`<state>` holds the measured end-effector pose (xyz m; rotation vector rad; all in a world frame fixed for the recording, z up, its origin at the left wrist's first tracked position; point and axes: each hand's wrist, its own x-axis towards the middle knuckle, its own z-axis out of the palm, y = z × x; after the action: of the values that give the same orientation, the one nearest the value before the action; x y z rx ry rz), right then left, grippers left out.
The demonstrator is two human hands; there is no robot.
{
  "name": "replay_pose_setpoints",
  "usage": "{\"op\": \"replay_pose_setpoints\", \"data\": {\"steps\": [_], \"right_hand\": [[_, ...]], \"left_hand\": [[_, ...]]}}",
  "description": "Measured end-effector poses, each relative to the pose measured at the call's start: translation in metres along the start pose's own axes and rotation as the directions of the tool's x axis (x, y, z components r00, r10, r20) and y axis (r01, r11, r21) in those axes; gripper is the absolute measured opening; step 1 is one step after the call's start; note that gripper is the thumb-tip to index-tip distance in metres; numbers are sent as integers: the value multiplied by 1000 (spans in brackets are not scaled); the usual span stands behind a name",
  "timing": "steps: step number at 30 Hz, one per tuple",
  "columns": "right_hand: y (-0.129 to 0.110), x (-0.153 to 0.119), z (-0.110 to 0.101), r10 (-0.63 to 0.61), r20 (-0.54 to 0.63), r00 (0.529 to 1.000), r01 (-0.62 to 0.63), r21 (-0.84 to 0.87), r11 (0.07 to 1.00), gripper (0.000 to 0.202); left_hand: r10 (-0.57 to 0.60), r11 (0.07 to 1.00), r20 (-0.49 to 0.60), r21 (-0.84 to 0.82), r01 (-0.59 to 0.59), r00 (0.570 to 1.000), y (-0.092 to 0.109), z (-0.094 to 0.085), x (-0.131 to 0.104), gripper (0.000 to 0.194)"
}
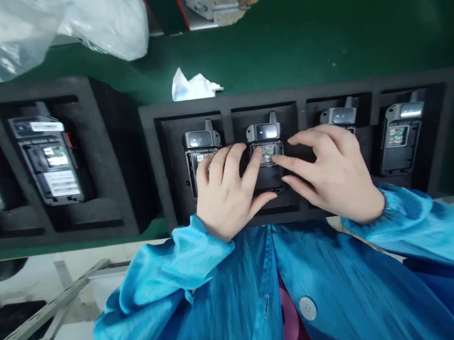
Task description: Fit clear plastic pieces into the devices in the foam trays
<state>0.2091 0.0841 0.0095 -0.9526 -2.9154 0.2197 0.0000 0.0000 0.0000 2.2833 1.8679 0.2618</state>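
At centre, your left hand (pixel 225 192) and right hand (pixel 334 175) are splaying over a device (pixel 269 174); its rigid-looking side rims (pixel 281 146) are likely offering safest grip.

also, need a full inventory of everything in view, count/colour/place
Central foam tray: 1, black, centre
Left foam tray: 1, black, left edge
Devices: 4, grey/black, central tray
Labelled devices: 2 visible, grey/black, left tray
Plastic wrap: count unclear, clear/whitish, upper left
Crumpled scrap: 1, white, behind central tray
Strip: 1, green, red edges, top
Bracket: 1, silver, top
Tabletop: 1, green, under trays
Frame bars: several, beige, lower left
Coat: 1, blue, bottom
Hands: left, right, bare, over central tray
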Motion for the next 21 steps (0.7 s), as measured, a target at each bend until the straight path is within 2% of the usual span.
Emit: {"op": "replay_pose_setpoints", "data": {"steps": [3,5,7,8,10,12,13,14,15,16,17,19,21], "right_hand": [[-2,-2,1,-28,4,1000,28,-21,999,33],[-2,-1,-1,-23,7,1000,23,-10,1000,32],[-2,-2,-4,-18,-41,999,19,31,999,34],[-1,-2,-6,-10,-96,995,15,58,998,35],[0,-4,-10,23,-229,973,4,119,993,37],[1,-7,-15,67,-344,936,-10,166,986,36],[1,-9,-18,84,-390,917,-14,179,984,36],[2,-11,-20,97,-425,900,-18,186,982,35],[3,-13,-22,108,-452,886,-23,190,982,35],[4,-16,-24,121,-468,875,-32,194,980,35],[5,-19,-25,132,-475,870,-40,200,979,35],[7,-25,-26,163,-468,869,-68,214,975,34],[11,-33,-25,202,-450,870,-104,234,967,34]], "left_hand": [[10,1000,-20,-27,-11,1000,3,-19,-9,73],[20,998,-40,-52,-22,999,-1,-43,-15,71],[4,999,-99,-38,-8,995,-13,-73,-16,61],[-21,1000,-148,-11,20,989,-24,-87,-14,52],[-98,991,-303,59,122,948,-59,-114,-2,35],[-198,950,-443,131,282,874,-106,-134,20,26],[-274,924,-483,107,366,832,-131,-142,34,24],[-364,897,-486,47,439,794,-154,-147,49,22],[-449,876,-424,-37,480,787,-175,-151,66,23],[-506,863,-266,-140,486,821,-191,-153,83,26],[-497,865,-177,-173,471,849,-202,-153,99,25],[-455,882,-101,-186,432,885,-211,-152,129,30],[-406,906,-93,-170,388,909,-207,-147,151,36]]}}
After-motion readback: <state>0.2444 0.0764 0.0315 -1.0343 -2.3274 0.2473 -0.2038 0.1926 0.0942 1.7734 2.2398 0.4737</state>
